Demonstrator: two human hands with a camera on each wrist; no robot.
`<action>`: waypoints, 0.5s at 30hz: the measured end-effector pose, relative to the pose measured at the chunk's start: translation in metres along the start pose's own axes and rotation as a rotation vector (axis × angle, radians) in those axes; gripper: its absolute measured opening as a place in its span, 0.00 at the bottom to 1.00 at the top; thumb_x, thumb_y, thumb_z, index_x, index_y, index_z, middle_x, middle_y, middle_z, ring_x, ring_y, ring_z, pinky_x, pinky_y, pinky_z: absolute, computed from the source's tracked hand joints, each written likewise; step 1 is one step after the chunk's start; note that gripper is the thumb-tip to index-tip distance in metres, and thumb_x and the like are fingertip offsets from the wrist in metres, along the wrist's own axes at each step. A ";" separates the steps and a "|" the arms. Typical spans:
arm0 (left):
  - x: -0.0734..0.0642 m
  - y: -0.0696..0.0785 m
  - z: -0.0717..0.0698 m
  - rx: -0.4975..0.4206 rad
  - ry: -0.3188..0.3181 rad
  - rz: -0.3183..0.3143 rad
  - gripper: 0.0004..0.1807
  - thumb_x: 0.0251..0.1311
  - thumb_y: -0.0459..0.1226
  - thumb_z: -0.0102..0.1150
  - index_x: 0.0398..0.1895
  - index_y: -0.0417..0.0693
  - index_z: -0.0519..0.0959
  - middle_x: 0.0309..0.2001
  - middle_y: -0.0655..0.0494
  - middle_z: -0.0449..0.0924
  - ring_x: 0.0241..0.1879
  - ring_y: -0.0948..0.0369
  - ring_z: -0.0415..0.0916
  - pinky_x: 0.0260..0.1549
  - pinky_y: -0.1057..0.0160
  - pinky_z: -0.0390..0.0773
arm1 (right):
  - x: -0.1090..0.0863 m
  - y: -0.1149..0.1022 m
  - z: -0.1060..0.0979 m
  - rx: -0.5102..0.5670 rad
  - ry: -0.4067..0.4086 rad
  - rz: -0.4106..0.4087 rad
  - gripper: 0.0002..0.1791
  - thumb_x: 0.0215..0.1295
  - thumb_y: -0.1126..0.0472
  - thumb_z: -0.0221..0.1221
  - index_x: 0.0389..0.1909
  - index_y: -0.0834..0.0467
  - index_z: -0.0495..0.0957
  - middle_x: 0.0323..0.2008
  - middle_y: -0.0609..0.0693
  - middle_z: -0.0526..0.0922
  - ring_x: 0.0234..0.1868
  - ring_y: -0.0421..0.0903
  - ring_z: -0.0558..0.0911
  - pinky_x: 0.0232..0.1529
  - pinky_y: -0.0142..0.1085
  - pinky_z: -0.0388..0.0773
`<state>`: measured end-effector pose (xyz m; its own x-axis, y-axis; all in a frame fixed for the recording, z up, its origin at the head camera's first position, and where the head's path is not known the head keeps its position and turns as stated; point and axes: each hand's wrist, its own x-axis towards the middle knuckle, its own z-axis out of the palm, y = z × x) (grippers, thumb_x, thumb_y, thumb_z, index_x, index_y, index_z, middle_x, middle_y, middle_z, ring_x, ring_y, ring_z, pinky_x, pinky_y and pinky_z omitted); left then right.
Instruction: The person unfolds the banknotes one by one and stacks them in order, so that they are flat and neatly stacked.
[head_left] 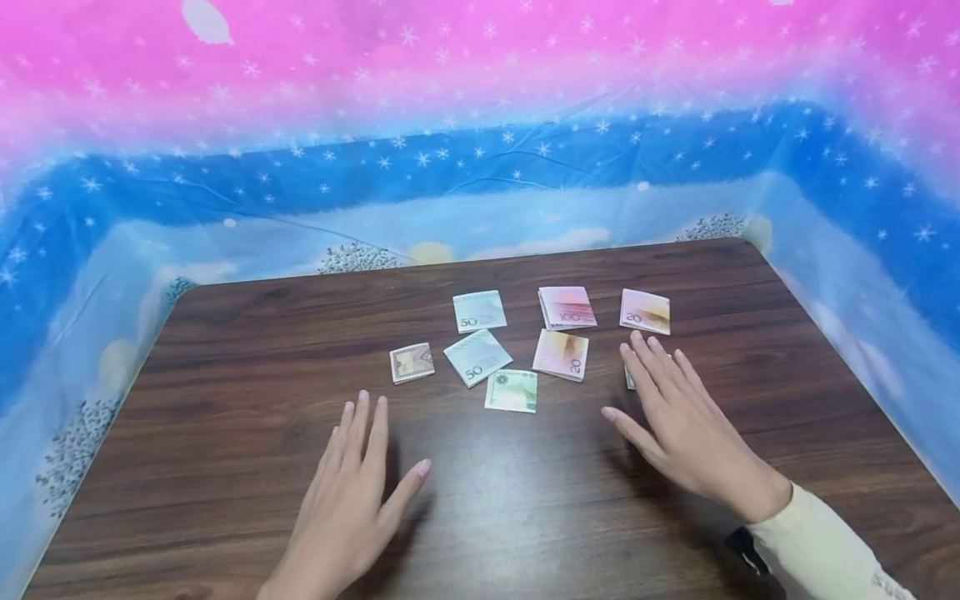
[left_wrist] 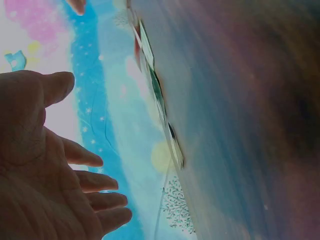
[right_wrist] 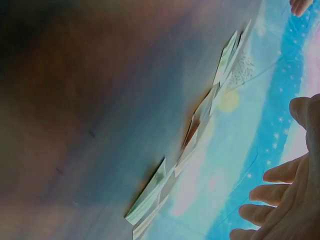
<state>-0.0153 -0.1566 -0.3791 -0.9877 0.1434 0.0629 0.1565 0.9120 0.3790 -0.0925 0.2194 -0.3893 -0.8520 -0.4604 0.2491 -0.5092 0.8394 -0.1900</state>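
Several folded banknotes lie on a dark wooden table. At the back are a note marked 50, a pink note marked 100 and a note marked 20. Nearer lie a brown note, a second 50 note, another 20 note and a green note. My left hand, fingers straight, hovers in front of the brown note, holding nothing. My right hand, palm down with extended fingers, is over the right side and mostly hides one more folded note.
A pink and blue cloth with snowflakes and trees surrounds the table's back and sides. A pale sleeve and a dark strap are on the right forearm. Light glares on the tabletop between the hands.
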 end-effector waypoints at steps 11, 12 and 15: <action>0.018 0.001 -0.009 -0.210 -0.062 -0.067 0.46 0.73 0.65 0.40 0.81 0.46 0.50 0.80 0.41 0.47 0.77 0.40 0.47 0.70 0.30 0.54 | 0.061 0.030 -0.001 0.083 -0.014 0.042 0.39 0.74 0.47 0.58 0.70 0.74 0.62 0.70 0.72 0.64 0.69 0.69 0.65 0.67 0.66 0.64; 0.019 0.001 -0.009 -0.230 -0.063 -0.066 0.46 0.72 0.65 0.41 0.81 0.46 0.50 0.80 0.42 0.48 0.77 0.40 0.48 0.69 0.30 0.54 | 0.066 0.032 -0.001 0.096 -0.030 0.065 0.39 0.74 0.47 0.58 0.70 0.74 0.63 0.69 0.72 0.65 0.69 0.69 0.66 0.67 0.66 0.63; 0.024 -0.001 -0.009 -0.295 -0.068 -0.064 0.44 0.72 0.64 0.43 0.80 0.46 0.53 0.78 0.41 0.53 0.76 0.40 0.51 0.69 0.30 0.56 | 0.084 0.037 0.001 0.145 -0.076 0.138 0.39 0.74 0.46 0.58 0.69 0.74 0.64 0.68 0.72 0.66 0.69 0.69 0.66 0.68 0.65 0.63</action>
<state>-0.0388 -0.1577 -0.3693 -0.9919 0.1237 -0.0280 0.0782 0.7705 0.6327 -0.1827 0.2114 -0.3768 -0.9188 -0.3690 0.1402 -0.3945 0.8482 -0.3535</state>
